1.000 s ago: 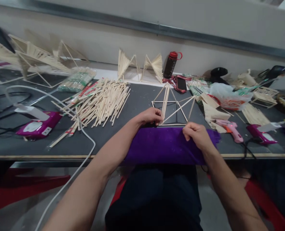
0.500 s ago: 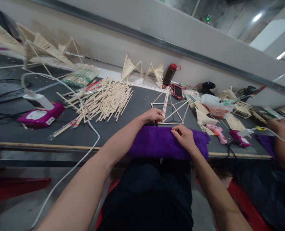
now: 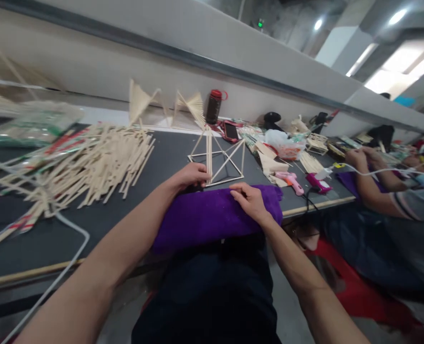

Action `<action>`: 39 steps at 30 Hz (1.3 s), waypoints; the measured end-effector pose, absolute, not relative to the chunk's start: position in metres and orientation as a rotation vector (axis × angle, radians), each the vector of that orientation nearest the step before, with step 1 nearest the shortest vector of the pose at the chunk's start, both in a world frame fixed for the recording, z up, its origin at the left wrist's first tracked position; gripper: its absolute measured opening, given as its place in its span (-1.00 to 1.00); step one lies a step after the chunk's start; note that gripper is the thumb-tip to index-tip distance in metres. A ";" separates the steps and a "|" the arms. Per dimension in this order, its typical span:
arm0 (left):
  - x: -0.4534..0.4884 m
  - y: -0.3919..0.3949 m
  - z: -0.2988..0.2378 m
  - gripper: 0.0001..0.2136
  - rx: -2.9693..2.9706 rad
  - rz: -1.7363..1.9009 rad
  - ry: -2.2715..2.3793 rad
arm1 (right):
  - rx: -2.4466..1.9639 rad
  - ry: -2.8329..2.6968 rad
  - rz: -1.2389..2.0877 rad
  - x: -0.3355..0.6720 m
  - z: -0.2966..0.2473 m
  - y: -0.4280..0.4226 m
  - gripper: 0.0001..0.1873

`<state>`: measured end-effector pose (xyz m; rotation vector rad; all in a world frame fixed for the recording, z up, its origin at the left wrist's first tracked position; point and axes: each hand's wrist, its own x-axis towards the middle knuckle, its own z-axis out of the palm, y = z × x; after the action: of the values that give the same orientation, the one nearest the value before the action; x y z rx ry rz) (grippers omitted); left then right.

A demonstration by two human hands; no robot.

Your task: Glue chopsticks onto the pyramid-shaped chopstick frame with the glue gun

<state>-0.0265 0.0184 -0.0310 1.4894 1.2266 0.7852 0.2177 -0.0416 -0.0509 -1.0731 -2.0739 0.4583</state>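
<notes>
My left hand [image 3: 189, 175] curls its fingers around the near corner of a pyramid frame of thin wooden sticks [image 3: 222, 157] that stands on the dark table [image 3: 90, 224]. My right hand [image 3: 246, 199] rests closed on a purple cloth [image 3: 201, 217] draped over the table's front edge, fingers pinched together; whether they hold anything I cannot make out. Left of the frame lies a big loose heap of wooden sticks [image 3: 100, 162].
A dark bottle with a red cap [image 3: 212, 107], a phone [image 3: 230, 131], finished fan-shaped stick pieces [image 3: 192, 105], a pink glue gun [image 3: 289, 180] and a magenta one [image 3: 318, 183] sit on the table. A white cable [image 3: 71, 258] hangs at left. Another person [image 3: 387, 191] works at right.
The view has swung to the right, bringing the neighbouring person into sight. My right hand has slid left along the purple cloth. My left hand stays on the stick frame.
</notes>
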 end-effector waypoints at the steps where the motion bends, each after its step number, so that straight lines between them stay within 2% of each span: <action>1: -0.026 0.021 -0.032 -0.84 1.458 0.791 1.233 | -1.078 -2.052 0.491 0.220 -0.051 -0.043 -0.77; 6: -0.025 0.022 -0.033 -0.84 1.389 0.760 1.269 | -1.134 -1.916 0.527 0.272 -0.043 -0.041 -0.72; 13: -0.023 0.019 -0.027 -0.88 1.431 0.745 1.292 | -1.850 -1.623 -0.148 0.419 -0.039 0.002 -0.64; 20: -0.023 0.019 -0.025 -0.88 1.427 0.715 1.317 | -1.952 -1.662 -0.296 0.432 -0.043 0.003 -0.64; 24: -0.024 0.021 -0.027 -0.88 1.418 0.709 1.316 | -2.280 -1.702 -0.080 0.429 -0.033 0.020 -0.59; 27: -0.023 0.021 -0.027 -0.88 1.407 0.716 1.316 | -2.329 -1.748 0.151 0.433 -0.024 0.035 -0.73; 30: -0.022 0.020 -0.026 -0.88 1.395 0.729 1.308 | -2.273 -1.711 0.244 0.442 -0.020 0.040 -0.79; 39: -0.021 0.019 -0.022 -0.80 1.342 0.713 1.325 | -1.865 -1.405 0.349 0.451 -0.025 0.021 -0.64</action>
<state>-0.0206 0.0189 -0.0215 1.3422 1.3255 0.7134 0.4510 0.0215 -0.0249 -1.8654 -1.4051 0.3493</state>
